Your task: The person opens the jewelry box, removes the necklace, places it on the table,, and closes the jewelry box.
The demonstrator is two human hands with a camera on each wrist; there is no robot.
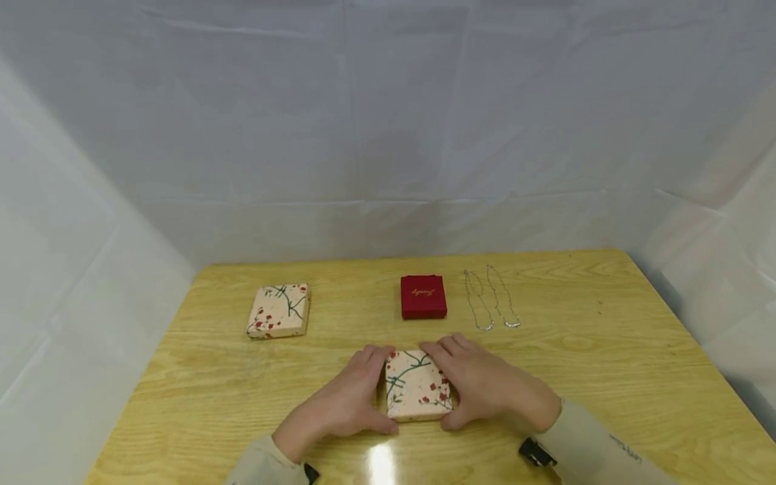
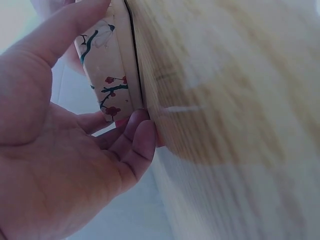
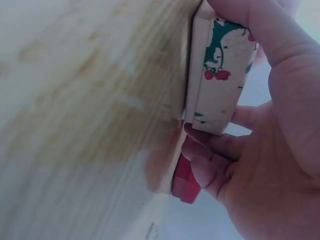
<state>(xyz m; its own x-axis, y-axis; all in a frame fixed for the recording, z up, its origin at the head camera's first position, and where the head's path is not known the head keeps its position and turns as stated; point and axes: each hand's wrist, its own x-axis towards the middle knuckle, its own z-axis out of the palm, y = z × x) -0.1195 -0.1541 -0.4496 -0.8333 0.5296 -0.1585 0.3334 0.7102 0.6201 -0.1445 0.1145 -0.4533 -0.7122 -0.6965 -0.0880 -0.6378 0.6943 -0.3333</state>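
A square cream gift box (image 1: pixel 418 387) patterned with red blossoms and green branches lies near the front of the wooden table, between both hands. On its left side, my left hand (image 1: pixel 354 394) grips it, thumb at the near corner and fingers at the far one. My right hand (image 1: pixel 479 384) holds the opposite side the same way. Both wrist views show the box's printed side wall (image 2: pixel 107 70) down at the tabletop, with a thin lid seam along it. The box's contents are hidden.
A matching floral box (image 1: pixel 279 311) sits at the back left of the table (image 1: pixel 200 404). Behind the hands stands a small red box (image 1: pixel 423 296) with gold lettering. To its right lie two thin silver necklaces, each with a curved pendant (image 1: pixel 512 324). White cloth (image 1: pixel 364 135) surrounds the table.
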